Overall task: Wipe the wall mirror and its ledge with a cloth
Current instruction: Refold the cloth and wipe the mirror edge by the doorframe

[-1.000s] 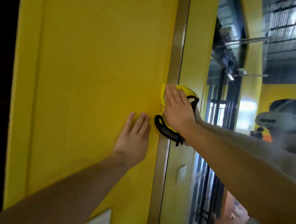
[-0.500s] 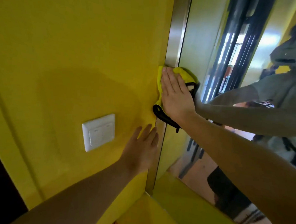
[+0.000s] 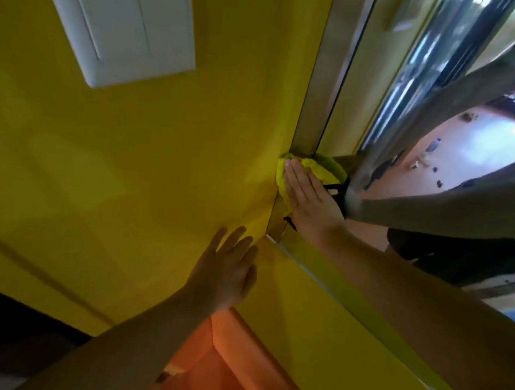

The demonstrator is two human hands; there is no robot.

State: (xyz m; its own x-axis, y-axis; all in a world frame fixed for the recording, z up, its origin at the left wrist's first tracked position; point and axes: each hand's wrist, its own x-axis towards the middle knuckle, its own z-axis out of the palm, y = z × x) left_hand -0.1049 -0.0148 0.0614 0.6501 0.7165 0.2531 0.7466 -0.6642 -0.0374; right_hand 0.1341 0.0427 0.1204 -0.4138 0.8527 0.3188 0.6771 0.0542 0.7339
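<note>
A yellow cloth (image 3: 318, 168) with black trim lies flat against the mirror's metal frame (image 3: 320, 87), low on its left side. My right hand (image 3: 308, 201) presses it there with straight fingers. The mirror glass (image 3: 435, 121) runs to the right and shows a reflected arm and floor. Below the frame's bottom corner, the yellow ledge (image 3: 318, 316) slopes down to the right. My left hand (image 3: 226, 271) rests flat on the yellow wall (image 3: 149, 173), fingers straight, just left of that corner.
A white light switch plate (image 3: 122, 26) sits on the yellow wall at the top left. An orange surface (image 3: 218, 364) lies below the ledge. A dark gap shows at the lower left edge.
My right hand has slid the cloth down the mirror frame to near its bottom corner. My left hand moved down the wall too. The view tilted down, bringing the ledge into sight.
</note>
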